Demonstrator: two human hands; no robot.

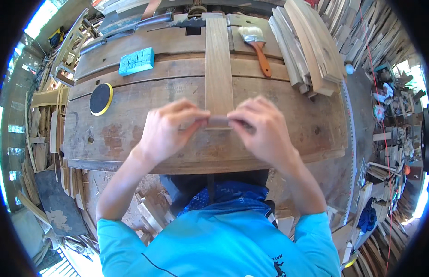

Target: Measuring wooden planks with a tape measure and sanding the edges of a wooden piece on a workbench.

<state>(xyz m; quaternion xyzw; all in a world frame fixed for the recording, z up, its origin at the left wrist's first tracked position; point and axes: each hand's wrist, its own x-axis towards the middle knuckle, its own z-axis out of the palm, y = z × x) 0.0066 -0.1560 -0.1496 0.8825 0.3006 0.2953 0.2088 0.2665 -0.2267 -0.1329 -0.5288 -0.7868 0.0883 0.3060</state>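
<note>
My left hand (173, 127) and my right hand (263, 127) pinch the two ends of a short grey-brown strip (219, 121), which looks like sandpaper. It spans crosswise over the near end of a long, flat wooden board (218, 74). Whether the strip touches the board I cannot tell. The board lies lengthwise on the wooden workbench (177, 150), pointing away from me. Fingers of both hands are slightly blurred.
On the bench's left lie a round black pad with a yellow rim (101, 99) and a blue foam-like block (136, 61). At the right rest a paintbrush with an orange handle (259, 53) and stacked curved wooden pieces (311, 46). Scrap timber (362, 32) fills the surroundings.
</note>
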